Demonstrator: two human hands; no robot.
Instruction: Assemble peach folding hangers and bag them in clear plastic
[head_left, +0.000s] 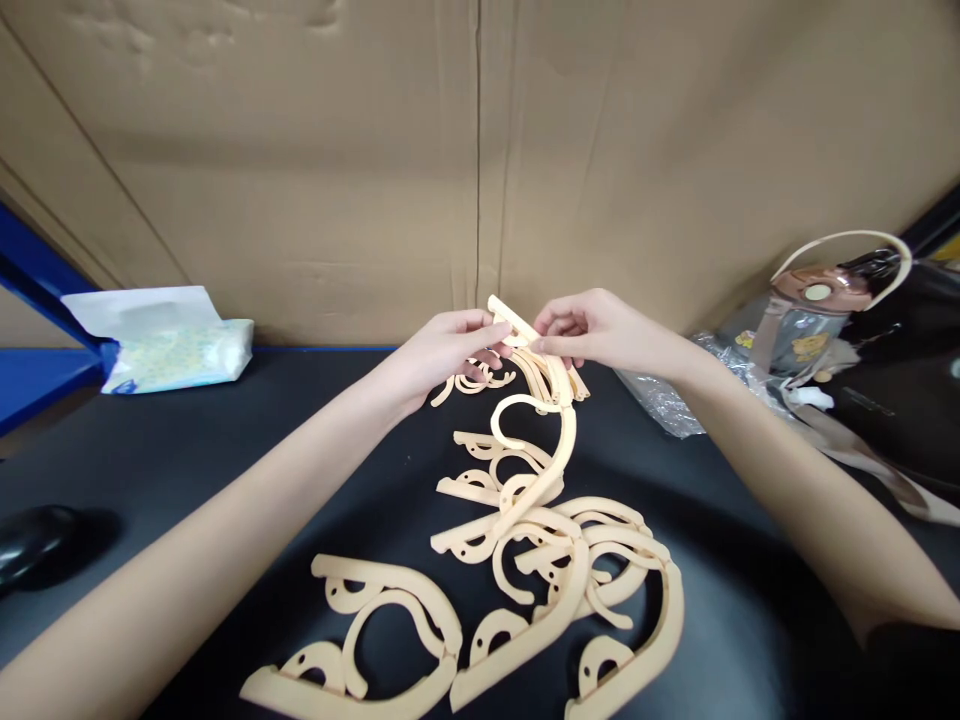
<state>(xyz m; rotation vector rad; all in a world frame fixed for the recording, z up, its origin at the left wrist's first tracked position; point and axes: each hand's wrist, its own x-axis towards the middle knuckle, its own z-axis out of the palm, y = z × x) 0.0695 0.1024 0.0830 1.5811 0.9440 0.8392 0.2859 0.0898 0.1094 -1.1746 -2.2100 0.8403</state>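
A cream folding clothes hanger [568, 435] is held between my two hands, one arm raised and the hook curling to the left. My left hand [454, 350] pinches near the upper end of that arm. My right hand [589, 330] grips the same arm closer to the central joint. Under and behind my hands lie loose hook pieces [480, 378] and straight arm pieces [577, 385], partly hidden by the fingers. Nearer to me, several assembled hangers [386, 575] lie folded and overlapping on the black tabletop [330, 470].
A pack of tissues or wipes [180, 350] sits at the back left, and a black mouse [37, 540] at the left edge. On the right are clear plastic wrapping [667, 400], a handled drink bottle [802, 320] and a black bag [900, 370]. Cardboard [300, 170] stands behind the table.
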